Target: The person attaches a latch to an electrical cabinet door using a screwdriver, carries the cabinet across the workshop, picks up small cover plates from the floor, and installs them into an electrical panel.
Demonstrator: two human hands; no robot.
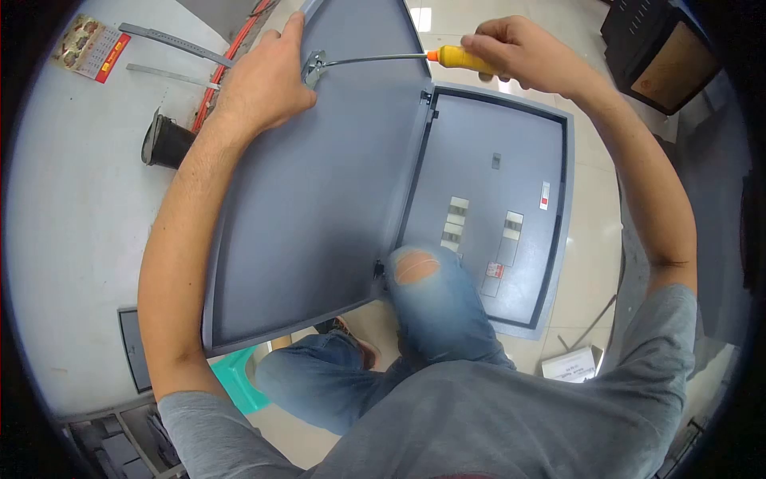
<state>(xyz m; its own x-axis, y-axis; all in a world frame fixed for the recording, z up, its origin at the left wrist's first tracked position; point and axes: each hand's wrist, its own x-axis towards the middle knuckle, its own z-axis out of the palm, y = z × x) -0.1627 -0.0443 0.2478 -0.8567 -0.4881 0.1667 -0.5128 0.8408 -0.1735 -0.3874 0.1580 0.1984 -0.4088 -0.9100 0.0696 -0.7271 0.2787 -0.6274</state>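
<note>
My right hand [519, 54] is closed round the yellow handle of a screwdriver [461, 57], held nearly level. Its long shank runs left to a metal latch [313, 69] on the grey metal door [311, 207], and the tip meets the latch. With fingers at the door's upper left edge and thumb on its inner face, my left hand [267, 84] grips the door beside the latch. Hinges join the door to a grey cabinet [491, 128] on the right, which has a black seal round its rim. Some fingertips of my left hand are hidden behind the edge.
On the white table [80, 231] at left lie a calendar [92, 45], metal rulers [171, 41] and a black cup [167, 142]. My knee [423, 275] overlaps the cabinet's lower left. A green stool [242, 379] is below, a small white box [570, 365] at lower right, a dark carton [662, 56] at upper right.
</note>
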